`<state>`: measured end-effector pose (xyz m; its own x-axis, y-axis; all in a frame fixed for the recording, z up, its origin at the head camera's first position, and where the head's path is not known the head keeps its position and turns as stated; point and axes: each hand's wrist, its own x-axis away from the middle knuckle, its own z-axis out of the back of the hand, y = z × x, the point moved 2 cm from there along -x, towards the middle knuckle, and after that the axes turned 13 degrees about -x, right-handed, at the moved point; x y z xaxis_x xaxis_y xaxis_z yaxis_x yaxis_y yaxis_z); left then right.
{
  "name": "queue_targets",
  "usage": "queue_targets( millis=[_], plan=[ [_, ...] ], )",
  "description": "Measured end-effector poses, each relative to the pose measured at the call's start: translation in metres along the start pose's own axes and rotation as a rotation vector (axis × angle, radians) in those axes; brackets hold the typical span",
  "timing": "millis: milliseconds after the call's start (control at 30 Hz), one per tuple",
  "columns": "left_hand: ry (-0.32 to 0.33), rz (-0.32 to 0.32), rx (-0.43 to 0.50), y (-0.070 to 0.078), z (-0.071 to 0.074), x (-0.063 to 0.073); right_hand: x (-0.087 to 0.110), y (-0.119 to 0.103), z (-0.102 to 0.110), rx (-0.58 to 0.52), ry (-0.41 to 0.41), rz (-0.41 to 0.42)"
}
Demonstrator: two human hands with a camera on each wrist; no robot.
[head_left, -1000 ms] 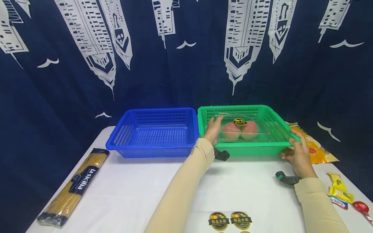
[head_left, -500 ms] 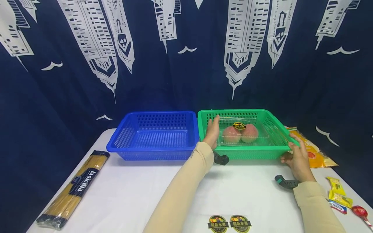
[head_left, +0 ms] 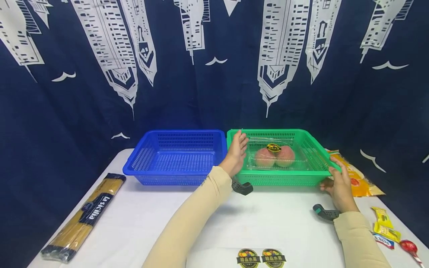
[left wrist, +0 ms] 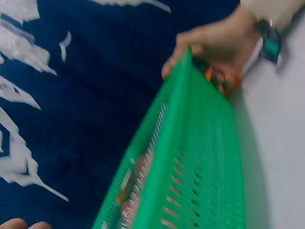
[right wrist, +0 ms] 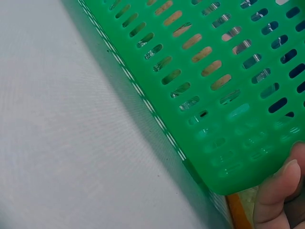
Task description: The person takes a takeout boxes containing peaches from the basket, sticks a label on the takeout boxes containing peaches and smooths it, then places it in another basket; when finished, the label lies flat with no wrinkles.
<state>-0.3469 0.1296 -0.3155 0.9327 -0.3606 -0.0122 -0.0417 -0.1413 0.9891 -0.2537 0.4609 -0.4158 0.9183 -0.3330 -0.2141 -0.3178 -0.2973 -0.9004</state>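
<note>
In the head view my left hand hovers at the left end of the green basket, its fingers straight and holding nothing. Only a bit of its fingertips shows in the left wrist view. My right hand grips the basket's front right corner; the right wrist view catches its thumb against the corner. Inside the basket lies a clear plastic clamshell box with two pink, peach-like fruits in it. A black and gold round sticker is on its lid.
A blue basket stands directly left of the green one. Packaged spaghetti lies at the table's left. On the right are an orange bag, yellow wrapped candies and a red lollipop. A sticker sheet lies in front.
My left hand has come away from the clamshell box and moved left, toward the basket's left end. The right hand keeps its grip on the corner. The head view has tilted slightly.
</note>
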Motion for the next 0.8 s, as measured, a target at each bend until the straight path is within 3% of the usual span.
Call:
queue_targets(
  millis=[267,467,633,800],
  plan=[
    [-0.263,0.038,0.159,0.024,0.023,0.040,-0.008,-0.001,0.000,-0.036,-0.030,0.000],
    [-0.438,0.055,0.210,0.033,0.044,0.075,-0.013,-0.005,0.003,-0.060,-0.043,-0.005],
    [-0.525,0.046,0.134,0.032,0.067,0.105,-0.013,-0.009,0.006,-0.091,-0.052,-0.015],
    [-0.481,-0.025,-0.066,0.025,0.102,0.126,-0.013,-0.019,0.008,-0.114,-0.050,-0.027]
  ],
)
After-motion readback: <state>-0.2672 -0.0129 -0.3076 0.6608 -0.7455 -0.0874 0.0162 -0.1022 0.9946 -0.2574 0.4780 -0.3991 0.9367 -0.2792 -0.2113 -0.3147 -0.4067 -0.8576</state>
